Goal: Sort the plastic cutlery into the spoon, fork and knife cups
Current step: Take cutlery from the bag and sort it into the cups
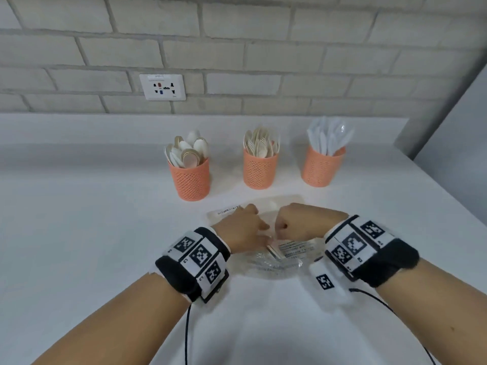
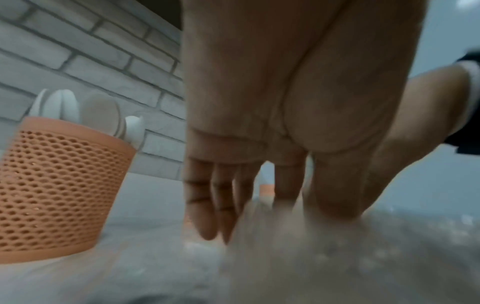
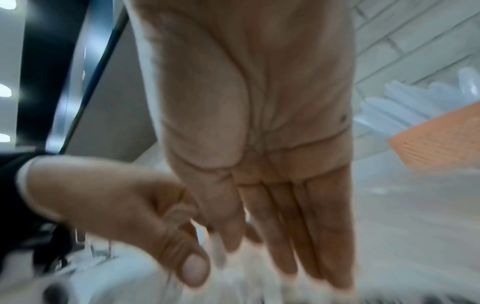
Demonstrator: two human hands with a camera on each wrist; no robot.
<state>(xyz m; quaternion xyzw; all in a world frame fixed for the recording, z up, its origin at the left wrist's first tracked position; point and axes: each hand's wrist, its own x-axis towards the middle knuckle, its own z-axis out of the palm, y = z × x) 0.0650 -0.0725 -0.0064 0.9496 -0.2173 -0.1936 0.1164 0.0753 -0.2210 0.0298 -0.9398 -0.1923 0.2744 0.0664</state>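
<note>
- Plainly, 3 orange mesh cups stand in a row on the white worktop (image 1: pixel 92 233) beyond a clear plastic wrapper (image 1: pixel 276 262), which serves as the landmark here: the spoon cup (image 1: pixel 190 181) beyond it to the left, the fork cup (image 1: pixel 260 169) straight beyond it, the knife cup (image 1: pixel 322 167) beyond it to the right.
- Each cup already holds many pieces, so I judge the sorting to be well along, with the packed cutlery in the wrapper left to do.
- Both hands sit on top of the wrapper, close together near its middle.
- On the left hand (image 1: pixel 241 227), the outer fingers (image 2: pixel 205 209) reach down straight and close together onto the film, while thumb and forefinger seem to pinch something thin; the blur keeps me from being sure.
- On the right hand (image 1: pixel 303 222), the fingers curl under in the head view, yet its own wrist view shows them (image 3: pixel 306 236) long and pressed side by side, so I cannot tell whether they grip the film.
- Inside the wrapper, towards the person from the hands, a pale cutlery handle (image 1: pixel 274 251) shows through.
- Probably the 2 hands meet there to tear or spread the film, one steadying it against the worktop while the other pulls.
- A 2nd flat packet (image 1: pixel 266 206) with a barcode lies under the hands, between the wrapper and the cups.
</note>
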